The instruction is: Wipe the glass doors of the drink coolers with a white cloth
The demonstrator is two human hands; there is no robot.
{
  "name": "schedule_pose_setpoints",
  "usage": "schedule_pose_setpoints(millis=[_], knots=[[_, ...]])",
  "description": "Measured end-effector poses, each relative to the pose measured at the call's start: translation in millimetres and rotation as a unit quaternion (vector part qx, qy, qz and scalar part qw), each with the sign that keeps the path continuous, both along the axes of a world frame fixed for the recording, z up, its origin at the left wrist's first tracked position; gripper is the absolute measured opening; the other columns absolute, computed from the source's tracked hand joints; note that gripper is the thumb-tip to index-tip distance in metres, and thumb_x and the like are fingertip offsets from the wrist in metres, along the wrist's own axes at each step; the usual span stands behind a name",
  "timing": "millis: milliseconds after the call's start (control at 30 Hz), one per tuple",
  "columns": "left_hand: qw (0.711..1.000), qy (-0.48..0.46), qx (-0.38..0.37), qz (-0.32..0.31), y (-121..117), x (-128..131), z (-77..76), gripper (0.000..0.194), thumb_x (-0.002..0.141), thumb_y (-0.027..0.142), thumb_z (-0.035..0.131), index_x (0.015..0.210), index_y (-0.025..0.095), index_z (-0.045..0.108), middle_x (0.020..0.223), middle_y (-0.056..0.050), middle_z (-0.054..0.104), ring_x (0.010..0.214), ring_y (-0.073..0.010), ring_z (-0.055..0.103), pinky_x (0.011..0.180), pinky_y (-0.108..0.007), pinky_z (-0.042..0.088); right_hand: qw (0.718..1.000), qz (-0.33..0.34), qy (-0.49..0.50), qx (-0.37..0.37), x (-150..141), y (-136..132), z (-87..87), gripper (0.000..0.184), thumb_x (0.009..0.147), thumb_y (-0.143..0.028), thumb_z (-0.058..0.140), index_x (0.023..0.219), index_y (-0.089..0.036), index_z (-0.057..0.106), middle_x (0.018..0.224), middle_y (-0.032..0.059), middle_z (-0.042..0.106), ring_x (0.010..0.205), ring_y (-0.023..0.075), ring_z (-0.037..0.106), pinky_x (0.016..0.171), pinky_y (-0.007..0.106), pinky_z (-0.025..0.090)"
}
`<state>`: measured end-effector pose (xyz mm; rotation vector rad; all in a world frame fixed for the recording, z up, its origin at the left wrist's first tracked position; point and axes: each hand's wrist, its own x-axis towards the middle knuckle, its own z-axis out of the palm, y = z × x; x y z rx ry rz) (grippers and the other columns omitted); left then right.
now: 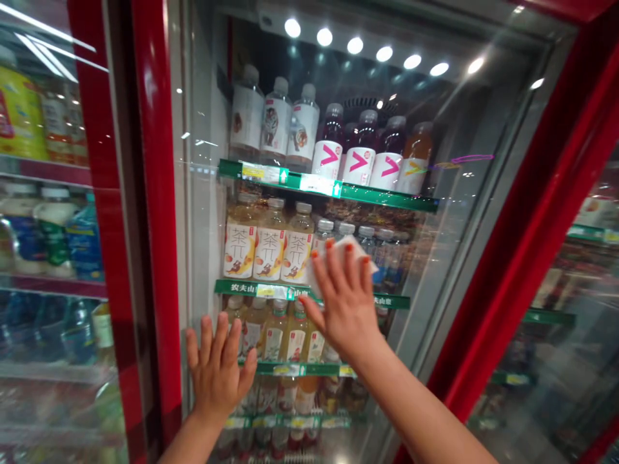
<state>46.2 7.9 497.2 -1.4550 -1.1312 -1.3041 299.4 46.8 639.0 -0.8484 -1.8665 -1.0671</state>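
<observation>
Cooler glass (203, 193) — right hand (345, 303) pressing cloth (355, 248) (left hand (217, 367) flat, near frame (159, 193)).

**Head-worn view, close on a shop cooler**

The camera looks forward from the person's head, facing the glass door (438, 270) of a drinks cooler (527, 251) from very near, the door filling the picture's middle. The view sits slightly tilted, with the door's uprights leaning. The left forearm (186, 448) and right forearm (425, 406) enter from the bottom edge; neighbouring cooler doors (53, 225) are cut off at the sides.
</observation>
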Motion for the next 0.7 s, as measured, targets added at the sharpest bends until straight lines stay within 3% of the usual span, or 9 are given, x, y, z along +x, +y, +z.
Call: schedule_pose_setpoints(millis=[67,133,200,333,400,467,533,600,700], knots=[[0.999,-0.002,0.022,-0.024,2.7,-3.2,-5.2,0.085,0.103,0.026,0.055,0.179,0.019,0.018,0.188,-0.007,0.016,0.178,-0.0266,0.01,0.148,-0.054,0.005,0.985,0.072,-0.157,0.007,-21.2,-8.3,-9.9,0.072,0.113,-0.059,0.052,0.176,-0.025,0.039,0.186,-0.0031,0.033,0.176,0.027,0.017,0.145,0.05,0.018],[0.999,-0.007,0.031,-0.041,4.1,-5.7,-7.9,0.082,0.106,0.027,0.049,0.179,0.015,0.015,0.189,-0.011,0.012,0.178,-0.0277,0.009,0.147,-0.054,0.005,0.963,0.111,-0.244,0.001,-33.6,-14.4,-17.2,0.068,0.113,-0.06,0.05,0.172,-0.027,0.046,0.184,-0.0081,0.038,0.174,0.0203,0.023,0.145,0.039,0.015],[0.998,-0.025,0.026,-0.048,4.9,-7.0,-11.1,0.08,0.108,0.032,0.046,0.179,0.015,0.012,0.19,-0.013,0.009,0.178,-0.0286,0.01,0.147,-0.056,0.006,0.963,0.117,-0.243,-0.01,-43.0,-14.9,-7.7,0.067,0.114,-0.059,0.048,0.173,-0.027,0.044,0.184,-0.0067,0.038,0.173,0.0203,0.025,0.145,0.04,0.013],[0.995,-0.078,0.012,-0.057,6.7,-7.2,-21.6,0.081,0.11,0.045,0.041,0.18,0.024,0.006,0.19,-0.014,0.002,0.177,-0.0353,0.013,0.144,-0.069,0.012,0.985,0.102,-0.139,-0.011,-86.0,-7.2,40.5,0.073,0.116,-0.056,0.044,0.179,-0.022,0.029,0.188,0.0018,0.029,0.176,0.0291,0.019,0.144,0.054,0.018],[0.992,-0.105,0.004,-0.066,7.5,-7.0,-26.7,0.082,0.11,0.048,0.038,0.18,0.026,0.001,0.19,-0.013,-0.007,0.178,-0.0365,0.007,0.144,-0.071,0.013,0.983,0.101,-0.153,-0.003,-114.7,-6.7,47.4,0.075,0.116,-0.056,0.043,0.18,-0.02,0.027,0.189,0.003,0.025,0.176,0.0308,0.018,0.144,0.055,0.02],[0.987,-0.137,0.01,-0.08,7.8,-6.7,-30.1,0.081,0.11,0.052,0.031,0.179,0.03,-0.005,0.189,-0.008,-0.02,0.178,-0.0346,-0.006,0.146,-0.069,0.009,0.962,0.107,-0.251,0.006,-134.1,-9.6,34.9,0.075,0.115,-0.055,0.043,0.179,-0.017,0.031,0.189,0.0017,0.025,0.176,0.0285,0.019,0.145,0.049,0.021],[0.981,-0.168,0.029,-0.098,6.6,-6.3,-31.1,0.079,0.109,0.055,0.023,0.178,0.033,-0.01,0.186,-0.002,-0.03,0.177,-0.0323,-0.016,0.147,-0.066,0.006,0.919,0.116,-0.376,0.007,-138.4,-13.3,15.2,0.07,0.115,-0.051,0.043,0.177,-0.018,0.036,0.188,-0.0012,0.028,0.176,0.0231,0.021,0.145,0.041,0.021],[0.974,-0.189,0.042,-0.121,3.0,-5.2,-28.6,0.078,0.108,0.057,0.019,0.178,0.033,-0.008,0.187,-0.002,-0.029,0.177,-0.0314,-0.015,0.147,-0.065,0.007,0.896,0.122,-0.427,-0.004,-131.2,-14.5,4.1,0.068,0.116,-0.049,0.04,0.176,-0.018,0.038,0.188,-0.002,0.03,0.175,0.0204,0.023,0.144,0.039,0.023],[0.963,-0.209,0.059,-0.156,-6.7,0.1,-15.5,0.078,0.107,0.052,0.021,0.179,0.03,0.0,0.189,-0.005,-0.021,0.178,-0.0317,-0.009,0.147,-0.064,0.008,0.929,0.149,-0.336,-0.026,-119.5,-9.3,12.0,0.073,0.115,-0.049,0.043,0.178,-0.015,0.032,0.188,0.0034,0.027,0.175,0.0238,0.022,0.144,0.047,0.025]])
